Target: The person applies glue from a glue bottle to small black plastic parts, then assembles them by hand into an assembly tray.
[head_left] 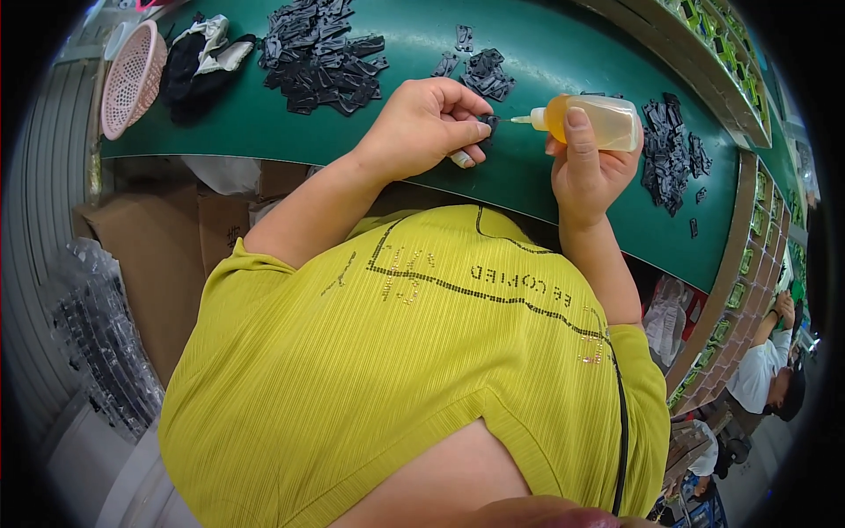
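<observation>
Holding the small black part [489, 126] between the thumb and fingers of my left hand [421, 123], I have this hand almost closed; the part is above the green table [414, 44], near its front edge. My right hand [594, 172] is curled around a squeeze bottle [612, 121], with the thumb on its side, and the thin nozzle [519, 120] points sideways to the part. Whether the tip touches it, I cannot tell.

In my judgement, if my right thumb presses too strongly, too much liquid could run over the part or my fingers. If my left hand shakes, the fine tip could miss its place or bend.

The bottle is translucent plastic with rounded shape, and amber liquid lies toward the nozzle end. The pieces in the left heap [321, 66] and the right heap [666, 154] are dark, flat and angular. The pink basket [132, 84] is round, full of small holes; beside it, black and white cloth [201, 66] lies crumpled.
</observation>
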Demonstrator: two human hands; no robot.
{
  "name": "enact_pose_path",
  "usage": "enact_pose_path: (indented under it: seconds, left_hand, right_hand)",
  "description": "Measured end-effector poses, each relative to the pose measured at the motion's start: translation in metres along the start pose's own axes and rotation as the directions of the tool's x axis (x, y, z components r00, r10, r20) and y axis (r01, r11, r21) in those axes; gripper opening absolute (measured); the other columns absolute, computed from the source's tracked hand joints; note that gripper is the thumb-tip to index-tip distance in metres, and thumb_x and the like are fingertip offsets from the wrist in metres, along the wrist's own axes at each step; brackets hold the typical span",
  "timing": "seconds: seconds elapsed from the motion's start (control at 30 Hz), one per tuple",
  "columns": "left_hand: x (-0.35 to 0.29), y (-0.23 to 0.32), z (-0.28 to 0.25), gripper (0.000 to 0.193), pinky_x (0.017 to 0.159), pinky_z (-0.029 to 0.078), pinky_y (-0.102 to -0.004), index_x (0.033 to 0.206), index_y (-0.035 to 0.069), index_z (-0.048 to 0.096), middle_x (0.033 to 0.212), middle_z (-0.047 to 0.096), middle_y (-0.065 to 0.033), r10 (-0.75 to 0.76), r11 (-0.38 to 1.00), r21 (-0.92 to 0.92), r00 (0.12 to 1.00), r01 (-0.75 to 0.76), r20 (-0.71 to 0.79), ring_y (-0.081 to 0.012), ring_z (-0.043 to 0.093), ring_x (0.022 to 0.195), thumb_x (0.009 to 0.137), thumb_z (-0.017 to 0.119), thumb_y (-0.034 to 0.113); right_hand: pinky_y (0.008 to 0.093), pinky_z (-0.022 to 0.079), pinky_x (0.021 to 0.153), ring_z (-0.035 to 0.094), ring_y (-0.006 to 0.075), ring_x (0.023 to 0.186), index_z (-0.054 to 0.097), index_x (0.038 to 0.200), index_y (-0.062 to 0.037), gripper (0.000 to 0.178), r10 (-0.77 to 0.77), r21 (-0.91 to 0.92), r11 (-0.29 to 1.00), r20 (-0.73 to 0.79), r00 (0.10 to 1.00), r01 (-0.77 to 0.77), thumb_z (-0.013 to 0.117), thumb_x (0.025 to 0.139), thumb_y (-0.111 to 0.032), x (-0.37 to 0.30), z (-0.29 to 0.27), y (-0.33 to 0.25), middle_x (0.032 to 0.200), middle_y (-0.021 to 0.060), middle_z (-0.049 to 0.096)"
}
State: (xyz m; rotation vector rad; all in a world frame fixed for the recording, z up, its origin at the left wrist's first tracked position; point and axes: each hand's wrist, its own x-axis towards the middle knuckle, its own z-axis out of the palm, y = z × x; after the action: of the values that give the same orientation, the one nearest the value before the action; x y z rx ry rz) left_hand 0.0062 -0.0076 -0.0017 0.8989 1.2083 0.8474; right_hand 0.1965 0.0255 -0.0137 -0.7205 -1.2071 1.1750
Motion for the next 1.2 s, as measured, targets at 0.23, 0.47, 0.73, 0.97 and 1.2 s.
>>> enact_pose_path:
  seconds: [0.23, 0.47, 0.73, 0.97, 1.2]
  left_hand:
    - [0.001, -0.001, -0.001, 0.022, 0.059, 0.055, -0.0232, 0.105, -0.007, 0.06, 0.084, 0.065, -0.0107, -0.004, 1.0, -0.007, 1.0, 0.004, 0.004, -0.0144, 0.066, 0.068, 0.084, 0.063, 0.001]
    - [0.001, -0.003, -0.001, 0.022, 0.059, 0.054, -0.0232, 0.104, -0.007, 0.06, 0.083, 0.065, -0.0106, 0.017, 1.0, -0.015, 1.0, -0.017, 0.007, -0.0145, 0.066, 0.067, 0.084, 0.064, 0.001]
    - [0.001, -0.001, -0.001, 0.022, 0.059, 0.055, -0.0233, 0.103, -0.007, 0.061, 0.084, 0.065, -0.011, 0.014, 1.0, -0.018, 1.0, -0.014, -0.001, -0.0148, 0.066, 0.067, 0.084, 0.064, 0.001]
    - [0.003, 0.001, -0.001, 0.021, 0.057, 0.054, -0.0231, 0.101, -0.007, 0.061, 0.083, 0.066, -0.0119, -0.003, 0.999, -0.048, 1.0, 0.002, -0.019, -0.0156, 0.067, 0.066, 0.083, 0.065, 0.002]
    - [0.001, 0.003, -0.001, 0.02, 0.057, 0.054, -0.0225, 0.1, -0.007, 0.061, 0.08, 0.067, -0.0117, 0.002, 1.0, -0.029, 1.0, -0.003, -0.016, -0.0155, 0.067, 0.063, 0.083, 0.066, 0.002]
  right_hand:
    - [0.0198, 0.046, 0.049, 0.058, 0.0108, 0.059, 0.052, 0.1, -0.0012, 0.022, -0.041, -0.087, 0.995, 0.05, 0.998, 0.046, 0.067, 0.085, -0.005, -0.001, -0.002, 0.003, 0.085, 0.0094, 0.063]
    - [0.0211, 0.047, 0.05, 0.059, 0.0122, 0.06, 0.05, 0.101, -0.0017, 0.022, -0.016, -0.088, 0.996, 0.056, 0.998, 0.021, 0.066, 0.086, -0.003, -0.002, 0.0, 0.001, 0.087, 0.0099, 0.062]
    - [0.0184, 0.043, 0.048, 0.055, 0.0085, 0.056, 0.052, 0.101, -0.0007, 0.024, -0.014, -0.042, 0.999, -0.009, 1.0, 0.014, 0.068, 0.084, -0.005, 0.002, -0.003, 0.004, 0.084, 0.0074, 0.063]
    - [0.0228, 0.045, 0.047, 0.056, 0.0119, 0.056, 0.053, 0.097, -0.0042, 0.014, 0.081, 0.071, 0.994, 0.098, 0.992, -0.088, 0.064, 0.087, -0.006, -0.001, -0.002, -0.002, 0.083, 0.008, 0.061]
    - [0.022, 0.045, 0.047, 0.056, 0.0121, 0.057, 0.05, 0.101, -0.0042, 0.022, 0.078, -0.021, 0.997, 0.159, 0.984, -0.076, 0.066, 0.086, -0.004, -0.006, 0.001, -0.001, 0.086, 0.0084, 0.06]
